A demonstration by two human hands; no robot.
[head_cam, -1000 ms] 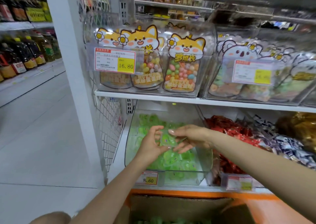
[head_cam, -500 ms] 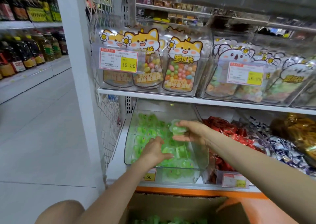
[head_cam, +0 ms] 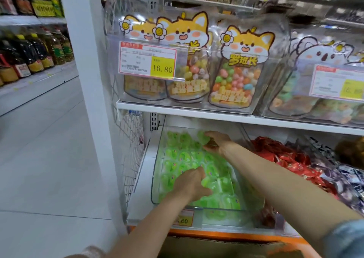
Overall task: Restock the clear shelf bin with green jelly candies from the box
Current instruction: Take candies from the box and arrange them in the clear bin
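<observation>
The green jelly candies (head_cam: 183, 159) lay heaped in the clear bin (head_cam: 154, 188) on the lower shelf (head_cam: 137, 198). The right hand (head_cam: 215, 142) reached to the bin's back, fingers curled round one candy. The left hand (head_cam: 189, 185) rested on the pile near the front, fingers bent into it; whether they gripped anything I cannot tell. The cardboard box (head_cam: 216, 246) sat below the shelf.

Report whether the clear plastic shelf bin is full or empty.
Partly full: green jelly candies cover the floor of the clear plastic shelf bin, bare wall above them.
</observation>
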